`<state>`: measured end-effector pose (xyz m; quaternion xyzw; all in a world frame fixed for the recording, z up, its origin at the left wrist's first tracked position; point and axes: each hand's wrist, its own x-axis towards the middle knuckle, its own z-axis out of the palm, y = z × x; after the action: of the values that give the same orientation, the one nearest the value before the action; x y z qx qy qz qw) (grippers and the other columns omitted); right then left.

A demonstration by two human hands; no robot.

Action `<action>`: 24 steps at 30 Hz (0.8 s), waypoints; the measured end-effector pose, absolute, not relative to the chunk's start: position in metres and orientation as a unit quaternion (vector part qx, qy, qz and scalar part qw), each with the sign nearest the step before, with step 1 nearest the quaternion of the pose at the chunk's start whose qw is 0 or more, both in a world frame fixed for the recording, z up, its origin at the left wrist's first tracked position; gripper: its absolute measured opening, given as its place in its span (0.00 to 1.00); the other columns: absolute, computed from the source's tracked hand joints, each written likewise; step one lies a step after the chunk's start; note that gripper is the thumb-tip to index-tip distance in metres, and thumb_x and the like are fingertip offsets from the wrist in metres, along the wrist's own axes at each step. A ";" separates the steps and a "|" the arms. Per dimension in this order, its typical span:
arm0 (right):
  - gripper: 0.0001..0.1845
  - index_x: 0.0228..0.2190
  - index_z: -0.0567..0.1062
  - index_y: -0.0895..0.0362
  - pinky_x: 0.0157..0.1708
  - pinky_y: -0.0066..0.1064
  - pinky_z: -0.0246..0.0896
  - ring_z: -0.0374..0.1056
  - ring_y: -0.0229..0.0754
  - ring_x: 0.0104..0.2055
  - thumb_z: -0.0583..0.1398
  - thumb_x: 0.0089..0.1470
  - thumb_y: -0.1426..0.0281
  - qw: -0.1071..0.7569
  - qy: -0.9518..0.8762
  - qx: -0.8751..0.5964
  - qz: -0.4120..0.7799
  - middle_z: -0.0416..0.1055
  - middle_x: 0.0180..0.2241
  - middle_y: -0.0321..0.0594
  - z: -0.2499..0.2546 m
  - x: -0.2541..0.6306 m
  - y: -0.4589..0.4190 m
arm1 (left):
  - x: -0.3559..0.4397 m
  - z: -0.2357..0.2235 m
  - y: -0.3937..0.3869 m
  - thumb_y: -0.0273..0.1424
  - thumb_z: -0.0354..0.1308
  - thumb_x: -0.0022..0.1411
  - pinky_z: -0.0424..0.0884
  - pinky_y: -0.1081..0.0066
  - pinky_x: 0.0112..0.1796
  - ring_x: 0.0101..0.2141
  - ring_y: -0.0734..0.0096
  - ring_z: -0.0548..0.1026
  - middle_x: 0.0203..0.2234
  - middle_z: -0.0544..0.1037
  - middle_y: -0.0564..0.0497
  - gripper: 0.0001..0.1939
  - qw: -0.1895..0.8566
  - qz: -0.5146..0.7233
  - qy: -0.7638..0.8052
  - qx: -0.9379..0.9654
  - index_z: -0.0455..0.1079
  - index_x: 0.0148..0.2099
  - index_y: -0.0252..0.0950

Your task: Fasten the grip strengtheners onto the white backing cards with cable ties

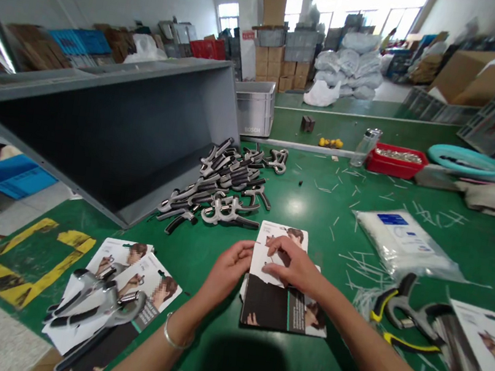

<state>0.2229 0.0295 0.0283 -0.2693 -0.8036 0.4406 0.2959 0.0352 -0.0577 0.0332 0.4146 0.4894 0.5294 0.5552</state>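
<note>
Near the counter's near edge, the left grip curls loosely at the printed cards' left side, pinch unclear; the right grip lies half open over them. Uneven overlap could let sideways pressure skew them

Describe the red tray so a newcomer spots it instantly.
Green workbench, toward its far edge, right of centre. The red tray sits between a clear jar and a round turquoise tray; only it is rectangular and filled with small silvery pieces.
</note>
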 end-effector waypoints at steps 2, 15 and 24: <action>0.07 0.34 0.73 0.54 0.53 0.40 0.57 0.66 0.44 0.49 0.66 0.54 0.67 0.310 -0.820 -0.250 0.412 0.72 0.44 0.39 0.028 0.218 0.026 | 0.033 0.036 -0.056 0.41 0.59 0.62 0.71 0.69 0.39 0.35 0.68 0.76 0.39 0.79 0.45 0.21 0.579 0.528 0.489 0.384 0.70 0.53 0.33; 0.13 0.45 0.75 0.55 0.48 0.40 0.62 0.69 0.46 0.47 0.56 0.62 0.65 0.328 -0.837 -0.354 0.258 0.75 0.46 0.44 0.058 0.257 0.067 | 0.023 0.020 -0.079 0.43 0.64 0.54 0.68 0.73 0.23 0.20 0.72 0.74 0.25 0.78 0.51 0.25 0.544 0.488 0.587 0.347 0.62 0.48 0.34; 0.12 0.44 0.75 0.63 0.45 0.33 0.63 0.71 0.45 0.46 0.57 0.61 0.70 0.125 -0.827 -0.512 0.197 0.76 0.42 0.50 0.026 0.149 0.176 | 0.024 0.008 -0.100 0.41 0.54 0.63 0.62 0.73 0.25 0.17 0.70 0.69 0.14 0.71 0.58 0.31 0.518 0.308 0.591 0.536 0.59 0.65 0.34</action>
<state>0.1490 0.1757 0.0262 -0.5124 -0.8266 0.1966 0.1251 0.0239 -0.1004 0.0078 0.5364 0.5910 0.3078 0.5179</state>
